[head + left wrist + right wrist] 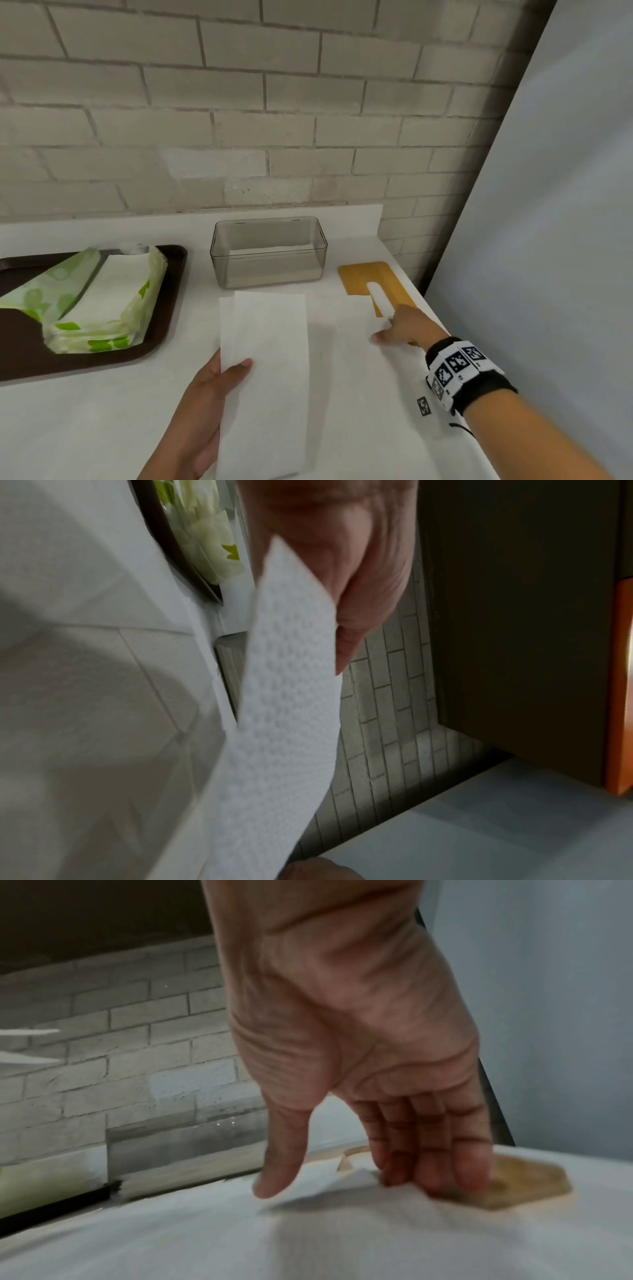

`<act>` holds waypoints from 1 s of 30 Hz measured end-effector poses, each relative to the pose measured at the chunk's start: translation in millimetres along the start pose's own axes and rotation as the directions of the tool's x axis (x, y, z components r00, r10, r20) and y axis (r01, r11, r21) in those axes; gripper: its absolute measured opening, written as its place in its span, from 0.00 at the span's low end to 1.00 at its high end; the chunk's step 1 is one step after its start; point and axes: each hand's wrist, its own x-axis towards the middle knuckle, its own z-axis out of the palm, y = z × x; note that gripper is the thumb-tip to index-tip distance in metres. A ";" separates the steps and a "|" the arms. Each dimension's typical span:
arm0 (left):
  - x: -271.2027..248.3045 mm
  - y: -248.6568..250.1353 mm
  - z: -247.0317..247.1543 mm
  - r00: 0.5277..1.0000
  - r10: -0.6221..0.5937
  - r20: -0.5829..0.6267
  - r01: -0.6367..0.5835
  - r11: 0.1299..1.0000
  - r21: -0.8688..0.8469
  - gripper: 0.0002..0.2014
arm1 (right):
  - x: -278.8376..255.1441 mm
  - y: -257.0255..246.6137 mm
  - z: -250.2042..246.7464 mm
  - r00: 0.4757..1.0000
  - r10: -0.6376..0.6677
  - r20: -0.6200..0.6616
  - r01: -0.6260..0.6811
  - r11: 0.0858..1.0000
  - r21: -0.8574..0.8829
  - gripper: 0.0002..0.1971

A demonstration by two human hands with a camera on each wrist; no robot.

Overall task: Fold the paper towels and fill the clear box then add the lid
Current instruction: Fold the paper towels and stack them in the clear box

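Observation:
My left hand (236, 370) holds a long folded white paper towel (263, 377) above the counter's front, thumb on top and fingers hidden beneath. The left wrist view shows the thumb (359, 610) pinching that embossed towel (284, 710). A second towel (349, 359) lies flat to the right. My right hand (394, 329) presses straight fingers (428, 1164) onto its far edge, where it overlaps the yellow slotted lid (363, 277). The clear box (269, 251) stands behind the towels by the wall; its lid is off.
At the left, a dark brown tray (171, 274) carries an opened green-patterned pack of paper towels (102, 298). A brick wall runs behind the white counter (85, 428). A grey panel closes off the right side beyond the counter edge.

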 end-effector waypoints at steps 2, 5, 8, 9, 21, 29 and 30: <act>1.7 -0.5 4.5 1.000 -0.013 0.008 0.013 1.000 0.017 0.15 | 4.9 -1.8 8.8 0.999 0.021 -0.024 -0.021 1.000 0.000 0.36; 2.6 -0.6 7.5 1.000 -0.020 0.000 0.020 0.999 0.039 0.14 | 7.1 -3.0 14.0 0.996 0.075 -0.042 -0.074 0.996 0.040 0.41; 3.2 -1.1 6.3 0.999 -0.007 -0.036 0.009 0.999 0.052 0.14 | 3.8 -4.0 14.0 0.996 0.067 -0.066 -0.066 0.998 0.024 0.35; 2.9 -1.3 6.0 0.999 -0.008 -0.046 0.010 0.999 0.050 0.13 | 1.4 -4.8 13.0 0.994 0.045 -0.102 -0.042 0.998 0.037 0.31; 1.0 6.4 6.3 0.989 -0.018 -0.150 0.005 0.997 -0.082 0.12 | -96.1 -50.8 -65.3 0.724 -0.260 -0.640 0.656 -0.028 0.754 0.10; -1.8 15.4 15.0 0.990 -0.053 -0.130 0.018 0.966 -0.259 0.17 | -127.2 -105.0 -43.2 0.620 -0.399 -0.676 0.759 0.086 0.645 0.09; -2.8 14.8 15.7 0.990 -0.067 -0.126 0.034 0.968 -0.250 0.18 | -122.1 -111.8 -29.8 0.612 -0.388 -0.689 0.786 0.207 0.582 0.10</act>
